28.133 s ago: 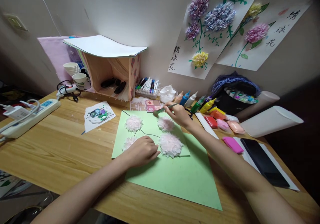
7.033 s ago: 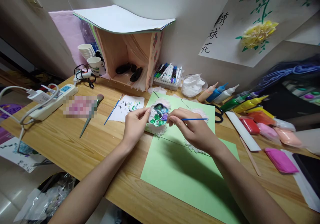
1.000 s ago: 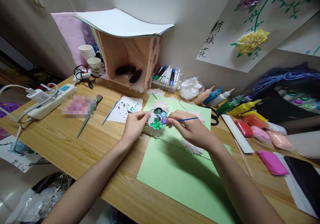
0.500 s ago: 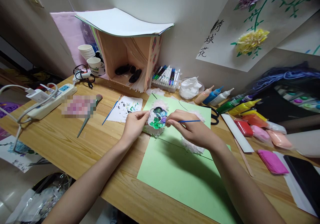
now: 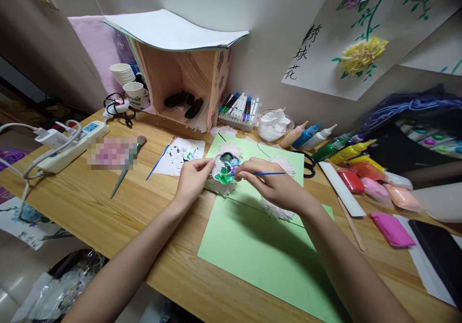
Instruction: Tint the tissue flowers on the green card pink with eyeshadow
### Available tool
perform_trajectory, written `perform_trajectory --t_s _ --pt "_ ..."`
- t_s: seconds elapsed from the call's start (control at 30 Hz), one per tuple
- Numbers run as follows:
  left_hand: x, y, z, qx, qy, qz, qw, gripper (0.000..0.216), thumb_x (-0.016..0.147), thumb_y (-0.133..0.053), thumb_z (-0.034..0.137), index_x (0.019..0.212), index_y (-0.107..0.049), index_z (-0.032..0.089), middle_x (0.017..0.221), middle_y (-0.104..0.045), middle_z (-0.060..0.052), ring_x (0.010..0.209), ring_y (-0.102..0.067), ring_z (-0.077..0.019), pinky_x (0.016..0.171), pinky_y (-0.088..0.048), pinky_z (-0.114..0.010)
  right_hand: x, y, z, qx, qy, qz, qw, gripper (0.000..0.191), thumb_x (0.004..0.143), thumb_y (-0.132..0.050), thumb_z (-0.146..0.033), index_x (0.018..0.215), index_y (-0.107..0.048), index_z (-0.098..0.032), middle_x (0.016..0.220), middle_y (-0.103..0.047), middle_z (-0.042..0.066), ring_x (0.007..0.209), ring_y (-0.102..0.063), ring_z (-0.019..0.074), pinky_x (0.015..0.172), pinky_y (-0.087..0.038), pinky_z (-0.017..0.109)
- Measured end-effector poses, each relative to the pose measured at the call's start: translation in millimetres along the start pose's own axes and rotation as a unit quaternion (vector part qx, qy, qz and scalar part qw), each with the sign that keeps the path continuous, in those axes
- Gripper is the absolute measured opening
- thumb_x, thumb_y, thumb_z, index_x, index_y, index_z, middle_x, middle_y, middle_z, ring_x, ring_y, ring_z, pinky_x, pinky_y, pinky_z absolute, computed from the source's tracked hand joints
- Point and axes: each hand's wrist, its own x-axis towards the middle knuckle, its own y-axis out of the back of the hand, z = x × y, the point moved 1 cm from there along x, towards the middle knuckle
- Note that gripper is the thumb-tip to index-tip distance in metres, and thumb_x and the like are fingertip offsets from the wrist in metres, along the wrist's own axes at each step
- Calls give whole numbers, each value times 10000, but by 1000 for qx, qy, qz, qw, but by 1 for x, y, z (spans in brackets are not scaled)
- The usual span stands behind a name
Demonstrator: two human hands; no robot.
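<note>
My left hand point(image 5: 193, 177) pinches the left rim of a small flower-shaped paint palette point(image 5: 224, 167) with green, blue and purple paint, held just above a green paper sheet point(image 5: 260, 246). My right hand point(image 5: 274, 184) is closed on a thin blue paintbrush point(image 5: 272, 173), its tip in the palette's right side. Pale pink tissue flowers point(image 5: 277, 211) lie on the green sheet, partly hidden under my hands.
A second blue brush point(image 5: 160, 158) and a paint-stained white paper point(image 5: 182, 150) lie left of the palette. Paint bottles point(image 5: 317, 140), clay packs point(image 5: 375, 188), scissors point(image 5: 309, 168), a marker box point(image 5: 240, 111) and a power strip point(image 5: 72, 145) crowd the wooden desk point(image 5: 108, 207). A phone point(image 5: 438, 251) lies at right.
Over the last second the brush tip has shifted slightly within the palette; both hands stay in place. Much earlier, my right hand held a larger green brush over the flowers.
</note>
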Motion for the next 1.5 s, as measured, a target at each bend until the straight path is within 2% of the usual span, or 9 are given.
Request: perform_trajectory --t_s 0.1,0.23,0.37,0.53,0.67,1.13,1.23,1.37,1.5 --pt "1 0 0 -3 1 3 1000 434 627 -734 513 856 -756 145 822 -731 -67 718 -643 -180 657 -533 -291 0 0 0 1 -1 -27 1000 293 968 -373 -297 844 -614 -184 811 -650 48 751 -564 153 705 -427 267" --pt "1 0 0 -1 1 6 1000 429 626 -738 504 864 -756 148 837 -732 -68 723 -644 -179 661 -534 -295 0 0 1 -1 -15 -4 1000 279 966 -381 -303 854 -608 -185 826 -645 50 760 -563 154 715 -422 268" --pt "0 0 0 -3 2 8 1000 439 618 -744 510 863 -757 146 841 -733 -75 734 -648 -188 671 -536 -307 0 1 1 3 -17 -28 999 302 970 -368 -310 814 -595 -185 781 -632 37 724 -552 145 693 -415 260" --pt "1 0 0 -6 -1 6 1000 452 617 -743 517 870 -756 142 818 -730 -72 730 -646 -189 674 -538 -310 -2 3 0 10 -16 3 1000 287 967 -376 -311 845 -602 -182 819 -645 45 741 -557 144 711 -413 258" --pt "0 1 -1 -1 1 5 1000 446 631 -734 516 871 -755 141 815 -729 -69 729 -645 -185 667 -537 -300 -2 4 0 20 -25 -22 999 323 970 -362 -319 793 -594 -181 761 -632 31 693 -553 134 672 -406 247" --pt "0 1 0 12 5 3 1000 412 655 -721 493 871 -755 144 833 -731 -66 722 -639 -173 651 -530 -276 -1 2 0 34 -32 -31 998 341 975 -335 -337 801 -583 -180 770 -628 31 708 -556 137 666 -406 247" --pt "0 0 1 10 6 6 1000 418 647 -726 492 871 -755 140 839 -731 -69 718 -638 -172 651 -531 -276 -1 2 0 19 -33 -11 999 328 972 -345 -332 813 -588 -180 790 -633 37 724 -555 141 673 -402 250" --pt "-1 0 1 6 7 5 1000 436 635 -732 503 865 -755 132 811 -730 -71 712 -638 -175 655 -535 -286 0 1 0 30 -31 -31 999 340 975 -334 -333 794 -578 -179 750 -620 25 686 -546 130 656 -398 240" --pt "0 0 -1 10 4 7 1000 431 639 -729 505 864 -755 138 826 -730 -69 712 -637 -172 649 -534 -284 0 2 0 20 -27 -3 999 326 974 -341 -327 825 -590 -178 791 -629 32 716 -547 133 679 -394 241"
